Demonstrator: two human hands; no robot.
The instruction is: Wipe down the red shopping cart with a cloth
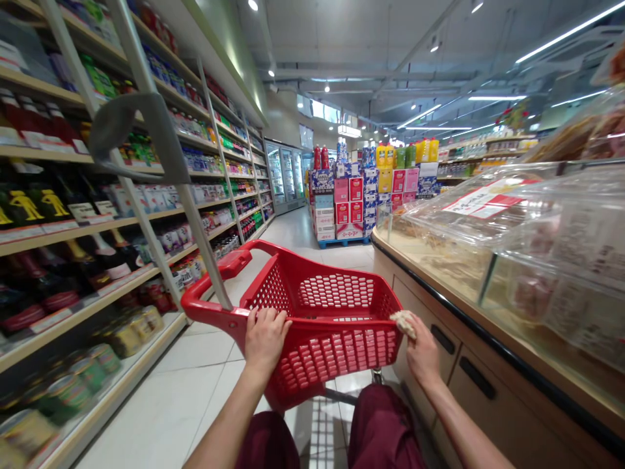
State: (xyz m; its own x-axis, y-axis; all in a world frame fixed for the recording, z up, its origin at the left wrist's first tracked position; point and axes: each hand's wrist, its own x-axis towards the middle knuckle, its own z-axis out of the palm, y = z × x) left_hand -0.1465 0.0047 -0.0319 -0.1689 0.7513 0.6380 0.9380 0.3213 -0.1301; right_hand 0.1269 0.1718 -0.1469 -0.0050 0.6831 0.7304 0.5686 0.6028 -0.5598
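A red plastic shopping cart [336, 329] with lattice sides stands sideways before me, its basket holding nothing I can see. My left hand [266, 335] is closed over the near rim, close to the handle end. At the basket's right corner, my right hand [424, 348] presses a small crumpled off-white cloth [404, 322] against the rim, fingers bent around it. A grey metal pole with a grey plastic grip [170, 140] rises at the cart's handle end; its base is partly hidden.
Tall shelves [137, 225] of bottles and cans line the left. To the right runs a wooden display counter [454, 384] with plastic-wrapped food packages [493, 195]. Stacked drink cartons [349, 202] stand on a blue pallet ahead, with glass-door fridges [288, 172] behind. My knees are below the cart.
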